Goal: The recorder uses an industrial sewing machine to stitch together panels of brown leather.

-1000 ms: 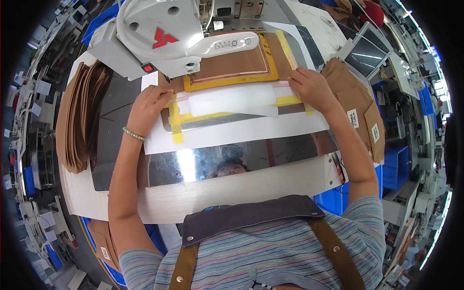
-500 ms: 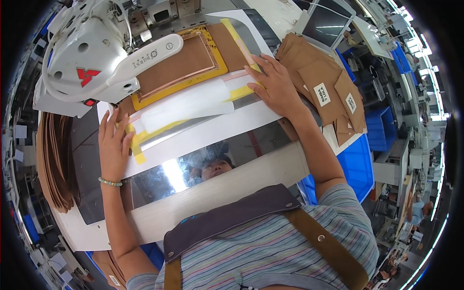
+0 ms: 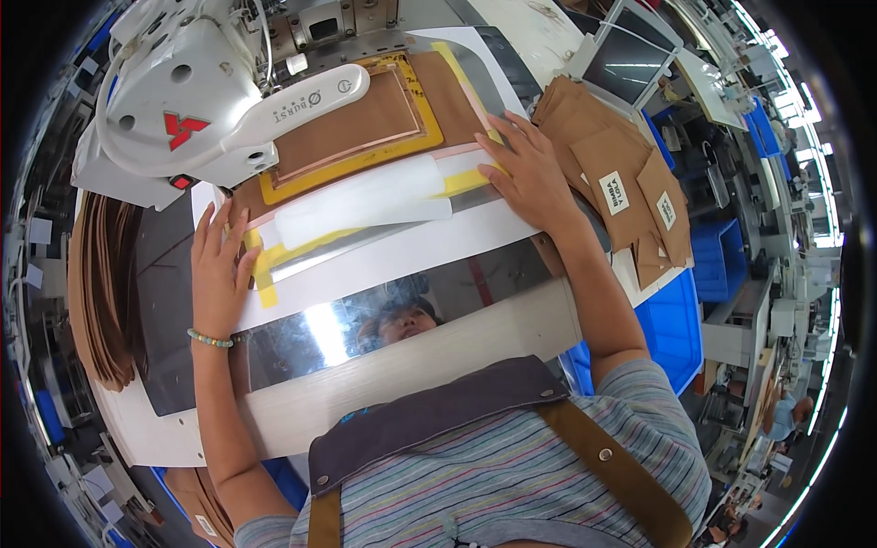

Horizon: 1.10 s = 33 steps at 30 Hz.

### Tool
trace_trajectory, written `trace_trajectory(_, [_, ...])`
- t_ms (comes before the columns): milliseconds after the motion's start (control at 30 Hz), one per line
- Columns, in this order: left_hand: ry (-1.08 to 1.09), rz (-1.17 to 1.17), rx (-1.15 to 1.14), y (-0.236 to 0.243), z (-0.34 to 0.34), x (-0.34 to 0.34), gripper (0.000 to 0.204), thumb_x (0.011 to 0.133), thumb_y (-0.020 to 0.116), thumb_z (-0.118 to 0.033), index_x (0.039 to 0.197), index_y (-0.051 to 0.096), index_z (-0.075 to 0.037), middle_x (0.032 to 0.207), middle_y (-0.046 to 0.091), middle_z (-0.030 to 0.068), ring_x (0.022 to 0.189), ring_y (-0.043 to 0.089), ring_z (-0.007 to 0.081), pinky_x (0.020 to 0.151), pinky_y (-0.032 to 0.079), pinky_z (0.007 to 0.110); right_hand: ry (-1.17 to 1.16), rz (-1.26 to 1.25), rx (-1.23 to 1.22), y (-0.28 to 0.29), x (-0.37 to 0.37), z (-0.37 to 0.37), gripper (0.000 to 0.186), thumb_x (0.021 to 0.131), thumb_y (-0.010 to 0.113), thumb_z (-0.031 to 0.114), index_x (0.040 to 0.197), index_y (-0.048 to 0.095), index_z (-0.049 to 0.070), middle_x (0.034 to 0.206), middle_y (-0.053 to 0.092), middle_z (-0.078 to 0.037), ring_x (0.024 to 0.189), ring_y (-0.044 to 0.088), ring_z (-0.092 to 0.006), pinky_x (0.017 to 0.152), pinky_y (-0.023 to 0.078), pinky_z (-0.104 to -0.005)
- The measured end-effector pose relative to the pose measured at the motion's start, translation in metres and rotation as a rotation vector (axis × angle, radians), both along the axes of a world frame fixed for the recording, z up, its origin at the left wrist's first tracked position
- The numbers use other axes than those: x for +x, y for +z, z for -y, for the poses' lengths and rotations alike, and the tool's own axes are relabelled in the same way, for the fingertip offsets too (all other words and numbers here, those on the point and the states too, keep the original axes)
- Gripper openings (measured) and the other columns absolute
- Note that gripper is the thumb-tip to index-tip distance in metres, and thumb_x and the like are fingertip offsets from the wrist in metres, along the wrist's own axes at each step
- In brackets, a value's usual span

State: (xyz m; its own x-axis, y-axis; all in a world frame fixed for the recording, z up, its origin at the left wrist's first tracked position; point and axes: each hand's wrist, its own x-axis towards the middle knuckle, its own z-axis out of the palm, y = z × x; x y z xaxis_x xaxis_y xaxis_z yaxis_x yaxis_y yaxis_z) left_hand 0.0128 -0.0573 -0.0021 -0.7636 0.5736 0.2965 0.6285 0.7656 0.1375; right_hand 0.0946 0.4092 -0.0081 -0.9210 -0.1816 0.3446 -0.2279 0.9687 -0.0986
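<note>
A brown flat panel lies on a template edged with yellow tape, under the head of a white sewing machine. On the panel rests a yellow frame around a brown rectangle. A curled white strip lies along the near side. My left hand lies flat at the template's left end, fingers stretched and touching it. At the right end my right hand rests with fingers spread over the taped edge. Neither hand grips anything.
Brown pieces with white labels are piled on the right. A stack of brown sheets stands at the far left. Blue bins sit below the table's right side. A shiny plate lies in front, with a monitor at the back right.
The whole view has shifted slightly. Both hands stay spread at the two ends of the template, and nothing has visibly been taken up or let go.
</note>
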Motion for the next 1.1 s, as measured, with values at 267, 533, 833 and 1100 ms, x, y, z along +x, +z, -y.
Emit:
trace_trajectory(267, [0.022,0.046,-0.013,0.001,0.006,0.001,0.049,0.094,0.071,-0.022,0.141,0.066,-0.011,0.159,0.050,0.0109,0.148,0.043,0.0356,0.120,0.038,0.047,0.012,0.026,-0.013,0.004,-0.001,0.005,0.044,0.104,0.061,0.033,0.141,0.066,0.011,0.159,0.047,-0.015,0.149,0.038,-0.0361,0.122,0.030,-0.0496])
trace_trajectory(533, [0.043,-0.044,0.110,0.005,0.009,0.003,0.064,0.092,0.073,-0.022,0.152,0.055,-0.013,0.164,0.043,0.0148,0.143,0.046,0.0392,0.119,0.039,0.048,0.009,0.046,-0.006,0.004,-0.004,0.005,0.044,0.105,0.058,0.032,0.146,0.063,0.014,0.163,0.043,-0.014,0.151,0.034,-0.0367,0.124,0.028,-0.0481])
trace_trajectory(833, [0.024,-0.014,-0.039,-0.004,0.013,0.000,0.051,0.096,0.070,-0.035,0.143,0.065,-0.015,0.162,0.046,0.0117,0.148,0.043,0.0374,0.118,0.038,0.047,0.016,0.094,-0.021,0.005,0.000,0.002,0.044,0.107,0.055,0.033,0.146,0.063,0.014,0.164,0.042,-0.011,0.153,0.033,-0.0349,0.125,0.027,-0.0472])
trace_trajectory(1100, [0.043,0.028,-0.035,-0.002,0.013,0.002,0.051,0.094,0.071,-0.025,0.143,0.065,-0.013,0.161,0.048,0.0114,0.148,0.044,0.0356,0.120,0.037,0.046,0.036,0.071,-0.034,0.005,0.001,0.002,0.044,0.102,0.063,0.026,0.144,0.064,0.012,0.161,0.045,-0.011,0.151,0.036,-0.0349,0.123,0.029,-0.0479])
